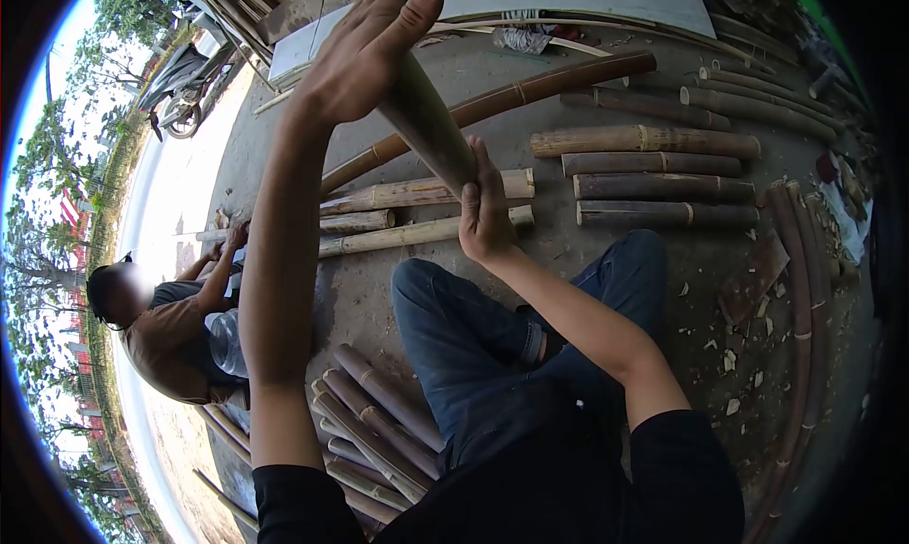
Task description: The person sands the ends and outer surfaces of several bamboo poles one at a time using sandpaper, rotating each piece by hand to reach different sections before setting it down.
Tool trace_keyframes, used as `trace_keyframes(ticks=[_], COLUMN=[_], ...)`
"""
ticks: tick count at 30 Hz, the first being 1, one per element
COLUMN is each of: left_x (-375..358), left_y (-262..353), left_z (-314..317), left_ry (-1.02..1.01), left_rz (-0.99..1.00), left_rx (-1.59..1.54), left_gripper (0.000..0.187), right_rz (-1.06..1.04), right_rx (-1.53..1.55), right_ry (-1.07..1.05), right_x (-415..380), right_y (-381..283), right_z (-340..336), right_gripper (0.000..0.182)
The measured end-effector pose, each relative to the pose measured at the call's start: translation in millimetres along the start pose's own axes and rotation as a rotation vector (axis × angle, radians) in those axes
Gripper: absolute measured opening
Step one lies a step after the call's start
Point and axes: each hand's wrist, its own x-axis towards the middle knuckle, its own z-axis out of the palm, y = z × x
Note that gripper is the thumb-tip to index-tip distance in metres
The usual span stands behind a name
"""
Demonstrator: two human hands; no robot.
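1. The right hand (487,217) grasps one end of the green bamboo piece (428,118); the left hand (352,66) meets the other, its grip unclear.
2. Steady support at both ends, fingers off the cut rims, should control it best.
3. Beyond the hands lies a long brown pole (578,74).
4. Short pieces (653,186) lie right of the right hand.

Left hand (358,71): partly cut off at top, finger positions unclear
Bamboo pole (424,118): upper end hidden behind left hand, lower end partly behind right hand (488,217)
Co-worker (166,347): face blurred
Bamboo pile (379,430): near ends partly hidden by black shirt (530,478)
Floor's right edge: lost in dark
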Motion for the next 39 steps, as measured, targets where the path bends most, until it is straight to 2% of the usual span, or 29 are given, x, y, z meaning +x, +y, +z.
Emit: trace_keyframes(ticks=[2,3,4,5,6,7,8,10,11,12,13,14,15,17,19,22,24,25,26,27,28,29,30,32,36,37,38,39], left_x=[-0.2,-0.6,3.7,6.8,8.0,13.6,18.6,33.4,40.7,43.6,44.8,45.4,42.2,38.6,37.9,41.3,46.5,51.4,51.6,52.6,51.5,46.2,38.2,28.1,31.5,28.9,26.3,25.2], left_y=[-7.2,-3.7,0.4,5.1,6.6,-1.6,3.3,21.0,19.5,12.5,6.3,-0.3,9.4,7.2,9.1,15.7,12.4,1.2,6.8,20.2,31.5,41.1,52.6,64.7,3.4,1.1,1.5,4.3], left_z=[-3.9,-4.7,-5.3,-3.9,-1.5,2.2,0.8,-1.3,5.2,9.3,13.2,15.6,13.2,12.8,11.0,12.6,16.6,24.0,20.7,11.4,4.8,3.5,3.5,3.4,2.0,1.4,0.2,-1.3], left_ry=[-0.090,-0.038,-0.034,-0.035,-0.041,0.004,0.003,-0.101,-0.036,-0.035,-0.073,-0.109,-0.076,-0.052,-0.036,0.002,0.041,0.118,0.112,0.048,-0.013,-0.018,0.043,0.174,0.037,0.037,0.010,-0.017], left_rz=[-0.305,-0.357,-0.355,-0.407,-0.460,-0.449,-0.452,-0.585,-0.579,-0.580,-0.499,-0.419,-0.459,-0.479,-0.485,-0.535,-0.450,-0.302,-0.309,-0.374,-0.436,-0.439,-0.410,-0.350,-0.482,-0.477,-0.371,-0.262], left_rx=[-0.030,0.134,0.137,0.146,0.151,0.084,0.081,0.048,0.065,0.065,0.144,0.224,0.149,0.137,0.128,0.155,0.060,-0.053,-0.057,-0.321,-0.585,-0.589,-0.456,-0.181,-0.325,-0.322,-0.258,-0.195], left_gripper=[0.093,0.099,0.099,0.101,0.103,0.091,0.091,0.110,0.101,0.101,0.099,0.098,0.093,0.094,0.095,0.100,0.106,0.106,0.106,0.104,0.102,0.102,0.101,0.098,0.095,0.095,0.096,0.099], right_rz=[-0.002,-0.048,-0.088,-0.133,-0.239,-0.352,-0.404,-0.452,-0.455,-0.459,-0.463,-0.354,-0.241,-0.127,-0.140,-0.208,-0.322,-0.394,-0.429,-0.461,-0.452,-0.474,-0.500,-0.273,0.191,0.384,0.574,0.565], right_rx=[-0.012,-0.040,-0.071,-0.068,-0.074,-0.081,-0.102,-0.122,-0.122,-0.122,-0.121,-0.185,-0.248,-0.364,-0.425,-0.360,-0.265,-0.221,-0.259,-0.295,-0.295,-0.300,-0.305,-0.073,0.097,0.191,0.285,0.286], right_ry=[-0.050,-0.125,-0.203,-0.191,-0.138,-0.082,-0.050,-0.018,0.033,0.084,0.082,0.105,0.127,0.055,-0.048,-0.106,-0.019,0.039,0.035,0.031,0.027,0.055,0.080,0.012,-0.280,-0.351,-0.420,-0.411], right_x=[-13.3,-5.4,8.6,26.6,57.1,90.6,120.8,149.7,156.4,159.7,149.2,122.6,89.3,4.4,-50.3,-3.4,72.2,112.2,151.2,173.4,174.7,175.4,174.4,126.6,-19.6,-47.6,-62.2,-62.0], right_y=[21.2,23.6,15.5,12.2,-2.8,-17.5,-31.7,-49.9,-55.2,-57.4,-53.8,-45.4,-34.0,13.2,65.7,44.5,4.5,-16.7,-38.3,-49.1,-45.5,-42.2,-39.3,-17.6,73.8,98.2,114.2,121.5], right_z=[-13.8,-17.5,-19.5,-13.8,-5.9,3.0,10.3,19.9,23.0,24.7,24.9,24.4,23.2,12.6,-7.3,-15.5,1.1,9.0,10.0,11.0,13.7,15.0,14.8,12.8,-33.1,-47.7,-54.5,-49.4], right_gripper=[0.053,0.055,0.059,0.070,0.073,0.076,0.078,0.080,0.079,0.077,0.077,0.077,0.077,0.076,0.077,0.077,0.075,0.075,0.074,0.074,0.074,0.075,0.076,0.071,0.060,0.059,0.060,0.060])
